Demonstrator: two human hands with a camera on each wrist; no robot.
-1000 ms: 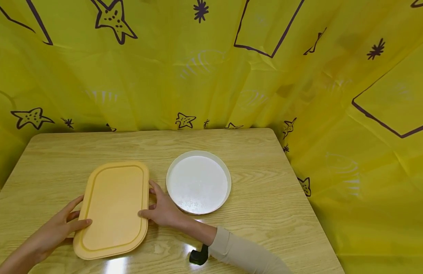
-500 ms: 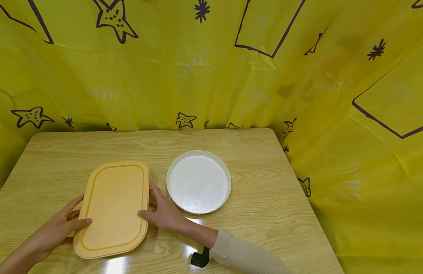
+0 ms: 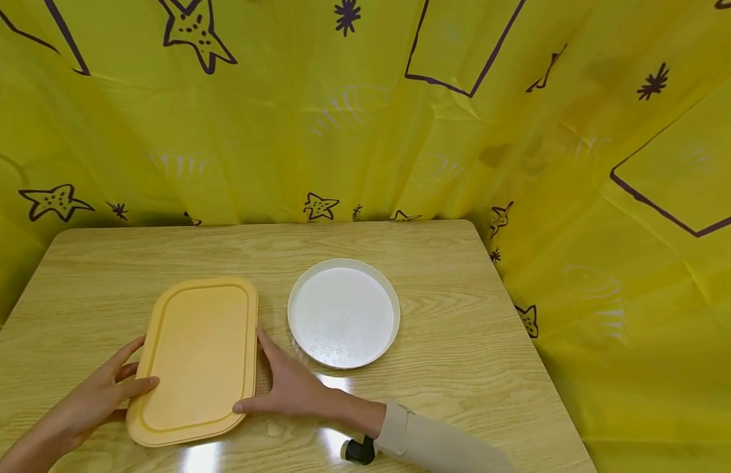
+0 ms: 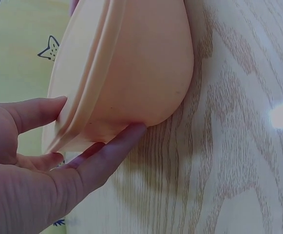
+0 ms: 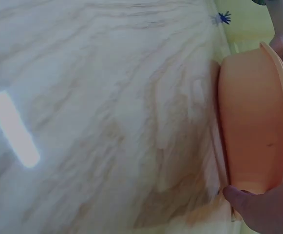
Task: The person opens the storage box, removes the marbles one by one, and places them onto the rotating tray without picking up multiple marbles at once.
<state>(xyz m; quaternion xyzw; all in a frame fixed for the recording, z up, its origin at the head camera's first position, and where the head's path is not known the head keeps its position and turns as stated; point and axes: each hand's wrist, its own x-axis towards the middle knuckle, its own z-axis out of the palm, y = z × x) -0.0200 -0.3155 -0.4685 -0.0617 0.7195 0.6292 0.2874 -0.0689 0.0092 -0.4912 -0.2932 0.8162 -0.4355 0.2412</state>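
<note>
A peach-orange lidded container (image 3: 194, 355), rectangular with rounded corners, sits on the left part of the table. My left hand (image 3: 96, 397) holds its left side, thumb on the lid rim and fingers along the wall below. In the left wrist view one fingertip of that hand reaches the lower wall of the container (image 4: 146, 63). My right hand (image 3: 294, 387) grips the right side, its thumb on the lid's edge by the near right corner. The right wrist view shows a finger of my right hand (image 5: 273, 209) at the container's lower end. The contents are hidden under the lid.
A round white tray (image 3: 344, 318) with a low rim lies right of the container, just beyond my right forearm. A black strap or device part (image 3: 359, 450) hangs at the right wrist. Yellow patterned curtains (image 3: 365, 131) stand behind and right of the wooden table (image 3: 460, 368).
My right hand has slid along the container's right side toward the near corner, thumb lower on the lid edge. The left hand, the container and the round tray stay in place.
</note>
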